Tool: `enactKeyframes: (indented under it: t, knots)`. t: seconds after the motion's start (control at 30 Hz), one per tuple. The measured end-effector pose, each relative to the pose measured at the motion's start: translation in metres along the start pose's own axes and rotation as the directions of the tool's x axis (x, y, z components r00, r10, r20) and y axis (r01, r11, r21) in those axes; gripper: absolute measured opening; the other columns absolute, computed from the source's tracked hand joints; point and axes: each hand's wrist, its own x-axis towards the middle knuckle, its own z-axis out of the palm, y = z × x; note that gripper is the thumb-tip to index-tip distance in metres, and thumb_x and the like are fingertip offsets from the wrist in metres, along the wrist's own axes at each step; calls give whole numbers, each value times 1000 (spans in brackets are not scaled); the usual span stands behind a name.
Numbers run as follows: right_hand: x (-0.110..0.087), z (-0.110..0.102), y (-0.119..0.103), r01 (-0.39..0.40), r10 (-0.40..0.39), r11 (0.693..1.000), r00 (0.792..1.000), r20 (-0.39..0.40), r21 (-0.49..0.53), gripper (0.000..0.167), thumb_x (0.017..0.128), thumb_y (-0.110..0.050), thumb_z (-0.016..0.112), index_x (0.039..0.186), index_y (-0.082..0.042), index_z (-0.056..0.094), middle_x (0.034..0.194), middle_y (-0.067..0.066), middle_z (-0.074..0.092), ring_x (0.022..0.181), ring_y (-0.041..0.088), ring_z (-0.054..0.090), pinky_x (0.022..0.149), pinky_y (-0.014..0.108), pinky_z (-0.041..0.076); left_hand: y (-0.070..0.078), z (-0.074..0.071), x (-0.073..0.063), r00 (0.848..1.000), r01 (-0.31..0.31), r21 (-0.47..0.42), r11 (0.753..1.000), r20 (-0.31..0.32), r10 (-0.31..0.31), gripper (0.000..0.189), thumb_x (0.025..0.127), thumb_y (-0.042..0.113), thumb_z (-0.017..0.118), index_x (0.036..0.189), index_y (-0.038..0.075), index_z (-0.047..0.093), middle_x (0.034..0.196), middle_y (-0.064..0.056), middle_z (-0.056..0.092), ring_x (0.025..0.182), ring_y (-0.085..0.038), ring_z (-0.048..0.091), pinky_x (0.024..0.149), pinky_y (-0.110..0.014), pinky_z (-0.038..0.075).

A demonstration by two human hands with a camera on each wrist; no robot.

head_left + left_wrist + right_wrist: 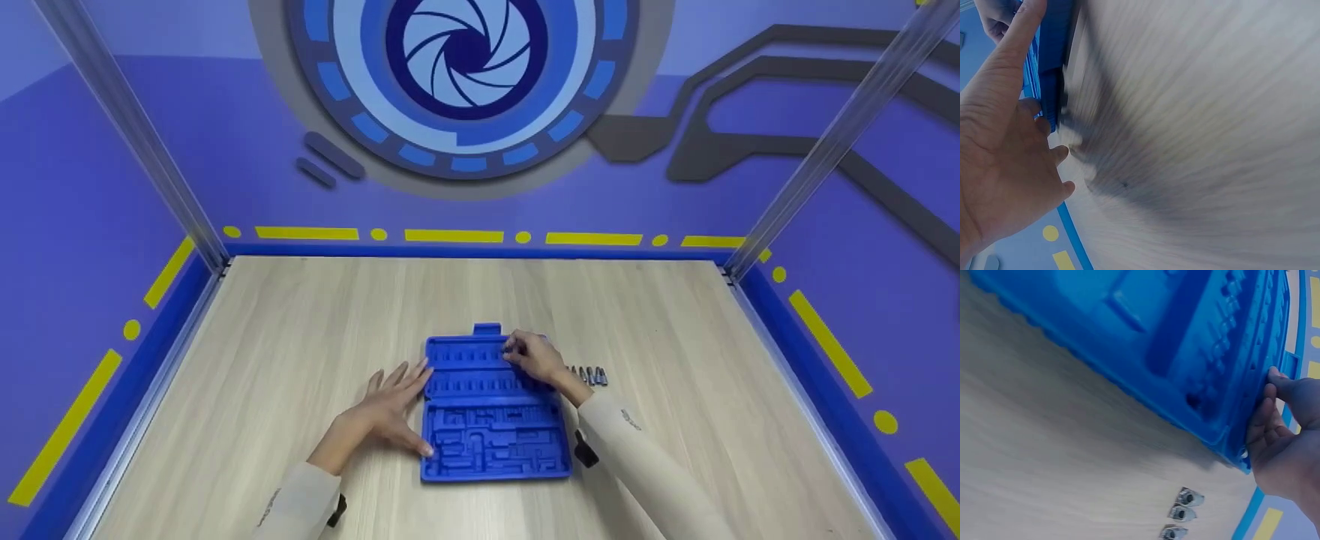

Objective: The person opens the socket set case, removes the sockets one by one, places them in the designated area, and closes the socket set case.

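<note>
A blue plastic tool case (495,400) lies unfolded on the table, its lid and base showing moulded slots. My left hand (390,411) is spread along its left side, with the thumb and a fingertip touching the edge; the left wrist view shows the same hand (1005,140) against the case wall (1053,62). Over the far right part of the case, my right hand (535,357) pinches a small dark socket (512,347). In the right wrist view the fingers of this hand (1292,433) hide the held piece.
Several metal sockets (592,376) stand in a row on the table just right of the case, partly behind the right wrist; some sockets (1182,513) show in the right wrist view. Blue walls and clear corner posts (810,172) bound the wooden table (322,315).
</note>
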Motion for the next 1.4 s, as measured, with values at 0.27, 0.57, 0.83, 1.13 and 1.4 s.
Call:
enactKeyframes:
  t: [0.27, 0.57, 0.83, 1.13, 1.4]
  knots:
    - [-2, 5, 5, 59, -59, 998, 998, -29, -23, 13, 96, -13, 70, 88, -8, 61, 92, 9, 64, 84, 17, 54, 76, 38, 48, -2, -2, -1, 1000, 11, 5, 1000, -2, -11, 141, 61, 66, 89, 165, 12, 11, 174, -8, 2, 159, -45, 3, 123, -72, 0]
    - [-8, -6, 6, 175, -175, 971, 984, -15, 165, 12, 94, -7, 70, 90, 0, 62, 95, 19, 63, 80, 22, 59, 69, 23, 48, -2, -6, 0, 1000, 14, 7, 1000, 7, -14, 140, 62, 67, 89, 165, 13, 11, 174, -6, 1, 159, -45, 2, 123, -72, -1]
    - [-33, -31, 7, 89, -123, 957, 986, 110, 276, 12, 98, -5, 66, 98, 6, 61, 96, 28, 70, 70, 39, 69, 54, 23, 51, -1, -4, 2, 1000, 9, 17, 1000, 16, -9, 140, 62, 68, 88, 165, 13, 10, 175, -7, 1, 159, -45, 3, 123, -72, 0]
    - [-52, -53, 21, 70, -95, 962, 992, 85, 265, 18, 97, -5, 68, 105, 12, 68, 99, 26, 71, 75, 19, 66, 65, 26, 58, -1, -3, 0, 1000, 18, 18, 1000, 12, -18, 141, 61, 68, 89, 166, 15, 11, 175, -4, 0, 160, -42, 2, 124, -70, -2]
    - [-67, -66, 33, 41, -54, 972, 997, 51, 229, 25, 99, -1, 62, 118, 14, 66, 98, 31, 71, 74, 10, 63, 62, 15, 49, 0, 1, -1, 1000, 13, 17, 1000, 3, -13, 142, 60, 68, 89, 165, 14, 11, 175, -5, 0, 159, -43, 3, 124, -70, -2]
